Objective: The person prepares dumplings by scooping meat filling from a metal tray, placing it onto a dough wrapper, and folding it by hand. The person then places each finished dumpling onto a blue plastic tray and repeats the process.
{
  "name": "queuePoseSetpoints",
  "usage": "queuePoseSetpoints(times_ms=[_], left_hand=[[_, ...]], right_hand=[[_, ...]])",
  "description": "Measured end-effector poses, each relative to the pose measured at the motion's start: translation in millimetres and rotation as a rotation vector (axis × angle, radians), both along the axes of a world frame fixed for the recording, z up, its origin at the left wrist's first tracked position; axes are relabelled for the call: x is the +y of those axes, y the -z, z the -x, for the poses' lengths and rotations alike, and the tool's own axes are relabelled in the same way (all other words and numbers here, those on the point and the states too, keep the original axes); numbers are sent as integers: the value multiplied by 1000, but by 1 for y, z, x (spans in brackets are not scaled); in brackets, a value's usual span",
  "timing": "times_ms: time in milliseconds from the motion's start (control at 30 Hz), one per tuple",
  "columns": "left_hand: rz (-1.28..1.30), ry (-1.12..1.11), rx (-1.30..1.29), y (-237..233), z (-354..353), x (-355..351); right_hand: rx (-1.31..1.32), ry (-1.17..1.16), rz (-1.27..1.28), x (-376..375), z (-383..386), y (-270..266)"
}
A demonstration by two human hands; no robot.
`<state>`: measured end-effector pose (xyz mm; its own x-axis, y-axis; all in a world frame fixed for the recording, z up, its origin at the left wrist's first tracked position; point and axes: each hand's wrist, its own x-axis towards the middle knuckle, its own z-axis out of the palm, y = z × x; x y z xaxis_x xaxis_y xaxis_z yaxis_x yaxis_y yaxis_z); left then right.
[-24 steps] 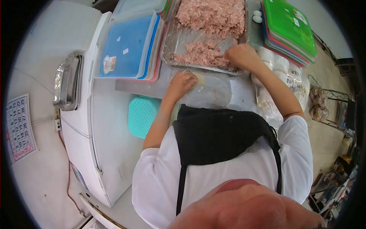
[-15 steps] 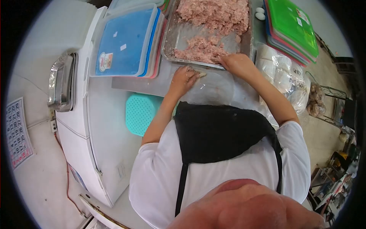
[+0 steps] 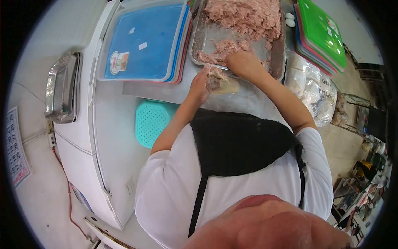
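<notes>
Against the tray's near edge, my left hand (image 3: pixel 201 84) is cupped around a thin, pale dough wrapper (image 3: pixel 228 86), with some pinkish filling on it by the fingers. My right hand (image 3: pixel 244 64) reaches over the rim of a metal tray (image 3: pixel 197 41) and is closed at the smaller heap of ground meat (image 3: pixel 219 49); its fingertips are hidden, so I cannot make out what they grip. A larger mound of ground meat (image 3: pixel 248 14) fills the tray's far side. Clear plastic (image 3: pixel 251 98) lies on the table under the wrapper.
Stacked lidded containers, blue on top (image 3: pixel 145 41), stand left; another stack with a green lid (image 3: pixel 321 31) stands right. Two white eggs (image 3: pixel 290 20) sit beside the tray. Bagged white packs (image 3: pixel 309 85) lie right. A turquoise perforated stool (image 3: pixel 151 124) is below the table's left side.
My left hand has turned and opened out, bringing the wrapper and its filling into view. My right hand has moved from the tray's near rim into the smaller heap of meat. The view has shifted slightly.
</notes>
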<state>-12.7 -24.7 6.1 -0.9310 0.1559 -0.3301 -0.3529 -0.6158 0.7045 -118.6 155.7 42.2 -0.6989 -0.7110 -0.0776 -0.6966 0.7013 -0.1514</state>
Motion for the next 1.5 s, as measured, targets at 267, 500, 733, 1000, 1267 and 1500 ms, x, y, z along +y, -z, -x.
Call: queuePoseSetpoints(times_ms=[267,500,733,1000,1267,1500], left_hand=[[714,215,358,-11,-3,-9],[1162,222,560,-4,-5,-16],[924,187,534,-12,-15,-14],[458,200,172,-30,-18,-20],[579,89,268,-25,-24,-15],[882,93,524,-30,-25,-13]], right_hand=[[25,150,-57,18,19,-35],[163,-54,-182,32,-13,-64],[173,-47,-95,0,12,-23],[-159,102,283,41,17,-1],[27,-2,-35,15,6,4],[-257,114,187,54,17,-20]])
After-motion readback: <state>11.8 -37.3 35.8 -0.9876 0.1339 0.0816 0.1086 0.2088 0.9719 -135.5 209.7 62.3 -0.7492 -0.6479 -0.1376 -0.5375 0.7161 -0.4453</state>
